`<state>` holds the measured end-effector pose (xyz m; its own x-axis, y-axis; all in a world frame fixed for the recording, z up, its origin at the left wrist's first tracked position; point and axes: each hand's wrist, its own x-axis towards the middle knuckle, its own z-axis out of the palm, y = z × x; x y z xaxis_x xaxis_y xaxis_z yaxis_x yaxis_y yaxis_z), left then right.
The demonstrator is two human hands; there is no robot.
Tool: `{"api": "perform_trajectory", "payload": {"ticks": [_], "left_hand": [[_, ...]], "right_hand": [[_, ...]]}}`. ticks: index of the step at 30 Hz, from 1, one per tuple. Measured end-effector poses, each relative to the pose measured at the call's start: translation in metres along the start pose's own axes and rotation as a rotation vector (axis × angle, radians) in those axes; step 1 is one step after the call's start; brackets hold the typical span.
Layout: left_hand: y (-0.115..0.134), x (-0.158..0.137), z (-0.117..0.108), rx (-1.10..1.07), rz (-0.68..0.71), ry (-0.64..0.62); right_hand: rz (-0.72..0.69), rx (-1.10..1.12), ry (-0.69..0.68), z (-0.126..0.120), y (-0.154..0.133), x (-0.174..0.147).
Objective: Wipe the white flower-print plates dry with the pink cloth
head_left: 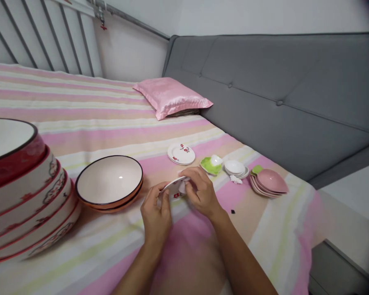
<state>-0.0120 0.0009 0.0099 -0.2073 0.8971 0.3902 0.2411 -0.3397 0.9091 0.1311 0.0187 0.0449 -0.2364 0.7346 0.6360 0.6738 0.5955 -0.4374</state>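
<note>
My left hand grips the left edge of a small white plate with red flowers, thumb on the near side and fingers behind. The plate is tilted up on edge above the bed. Against its right part, my right hand is closed on a pale, crumpled wipe, mostly hidden by the fingers. Just beyond the hands lies a short stack of matching flowered plates. To their right sits a green leaf-shaped dish with a small white piece on it.
Stacked orange-sided bowls stand left of my hands, beside a tall stack of red-and-white bowls. Rightward are white saucers, a crumpled white tissue, pink leaf-shaped dishes and a black scrap. A grey headboard borders the striped bed.
</note>
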Motion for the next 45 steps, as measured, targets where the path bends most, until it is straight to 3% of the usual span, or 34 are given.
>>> {"api": "perform_trajectory", "payload": {"ticks": [13,24,29,34,38,41,45], "left_hand": [[-0.002,0.002,0.000,-0.099,-0.124,0.046],[-0.003,0.004,-0.001,-0.103,-0.202,0.101],[-0.007,0.004,0.001,-0.155,-0.214,0.124],[-0.004,0.003,0.001,-0.131,-0.175,0.129],[-0.002,0.001,0.003,-0.068,-0.118,0.040],[-0.001,0.000,0.003,0.007,-0.059,-0.018],[0.001,-0.003,0.002,0.083,0.033,0.006]], "right_hand": [[0.152,0.228,0.072,0.006,0.014,-0.002],[0.367,0.413,0.026,0.019,0.031,-0.007],[0.401,0.429,-0.004,0.023,0.035,-0.010],[0.318,0.353,0.070,0.016,0.027,-0.010],[0.176,0.151,0.191,0.000,0.018,-0.007],[0.020,0.012,0.122,-0.008,0.011,-0.005],[-0.106,-0.106,-0.023,-0.009,0.002,-0.003]]}}
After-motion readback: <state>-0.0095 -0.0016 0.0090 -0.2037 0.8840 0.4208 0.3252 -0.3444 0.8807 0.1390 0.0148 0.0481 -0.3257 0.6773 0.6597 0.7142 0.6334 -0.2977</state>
